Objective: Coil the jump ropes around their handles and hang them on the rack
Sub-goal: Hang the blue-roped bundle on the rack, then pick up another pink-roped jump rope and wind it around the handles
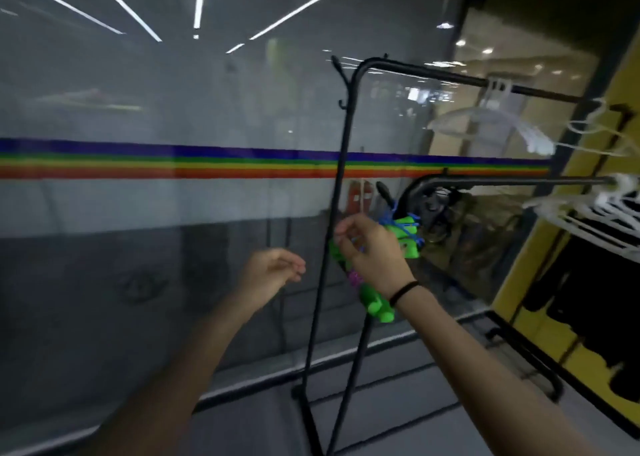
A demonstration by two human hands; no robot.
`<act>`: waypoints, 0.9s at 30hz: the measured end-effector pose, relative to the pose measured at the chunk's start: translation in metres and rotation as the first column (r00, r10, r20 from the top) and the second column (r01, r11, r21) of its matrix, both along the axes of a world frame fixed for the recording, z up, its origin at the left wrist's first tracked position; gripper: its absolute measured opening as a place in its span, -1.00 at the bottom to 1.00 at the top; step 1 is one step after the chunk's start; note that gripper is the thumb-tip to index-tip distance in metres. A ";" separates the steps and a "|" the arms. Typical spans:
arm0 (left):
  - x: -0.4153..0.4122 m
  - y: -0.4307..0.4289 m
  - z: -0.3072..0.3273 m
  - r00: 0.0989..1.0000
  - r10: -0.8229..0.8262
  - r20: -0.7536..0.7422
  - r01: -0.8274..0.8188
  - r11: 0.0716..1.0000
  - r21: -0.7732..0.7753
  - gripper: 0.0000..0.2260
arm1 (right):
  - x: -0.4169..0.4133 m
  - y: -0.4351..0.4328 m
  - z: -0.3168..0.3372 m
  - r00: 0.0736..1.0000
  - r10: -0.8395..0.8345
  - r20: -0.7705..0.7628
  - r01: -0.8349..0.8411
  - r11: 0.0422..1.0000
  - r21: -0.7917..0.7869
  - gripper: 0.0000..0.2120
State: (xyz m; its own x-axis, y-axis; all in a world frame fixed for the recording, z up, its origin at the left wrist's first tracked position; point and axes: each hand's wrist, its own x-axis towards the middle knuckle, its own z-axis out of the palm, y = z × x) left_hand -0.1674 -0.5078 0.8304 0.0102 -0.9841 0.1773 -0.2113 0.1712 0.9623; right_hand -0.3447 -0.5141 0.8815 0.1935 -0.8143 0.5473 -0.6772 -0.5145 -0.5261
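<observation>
Mid-frame, the right hand [372, 251] gripped the green-handled, purple-corded jump rope [375, 305]; it wanted hooking onto the black metal rack [341, 164], coil kept tight.

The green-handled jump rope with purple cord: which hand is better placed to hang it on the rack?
Right. The right hand grips the green-handled jump rope with purple cord beside the black metal rack; the left hand is apart, holding nothing.
</observation>
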 end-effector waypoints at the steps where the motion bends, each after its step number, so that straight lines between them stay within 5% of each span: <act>1: 0.011 0.025 -0.011 0.998 0.057 -0.036 -0.055 0.997 0.049 -0.77 | 0.014 0.010 -0.009 0.997 0.076 -0.009 -0.075 0.996 0.048 -0.90; 5: 0.065 0.132 -0.051 0.941 0.295 -0.169 -0.266 0.948 0.173 -0.69 | 0.070 0.063 -0.033 0.946 0.325 -0.008 -0.312 0.914 0.258 -0.67; 9: 0.113 0.240 -0.066 0.830 0.415 -0.373 -0.379 0.910 0.169 -0.83 | 0.122 0.131 -0.050 0.850 0.525 -0.041 -0.469 0.791 0.393 -0.75; 12: 0.146 0.314 -0.076 0.771 0.413 -0.484 -0.395 0.907 0.145 -0.50 | 0.161 0.188 -0.065 0.771 0.636 -0.035 -0.559 0.702 0.441 -0.81; 14: 0.163 0.363 -0.084 0.782 0.453 -0.428 -0.432 0.889 0.153 -0.57 | 0.189 0.229 -0.077 0.718 0.695 -0.038 -0.599 0.645 0.475 -0.83; 16: 0.183 0.411 -0.093 0.787 0.531 -0.315 -0.499 0.847 0.183 -0.86 | 0.217 0.273 -0.093 0.681 0.732 -0.032 -0.619 0.598 0.509 -0.82; 18: 0.208 0.457 -0.108 0.773 0.590 -0.231 -0.553 0.806 0.210 -0.66 | 0.243 0.318 -0.113 0.669 0.744 -0.008 -0.619 0.563 0.548 -0.77; 27: 0.260 0.617 -0.165 0.811 0.584 -0.032 -0.517 0.741 0.429 -0.72 | 0.294 0.476 -0.197 0.723 0.687 0.074 -0.450 0.387 0.805 -0.74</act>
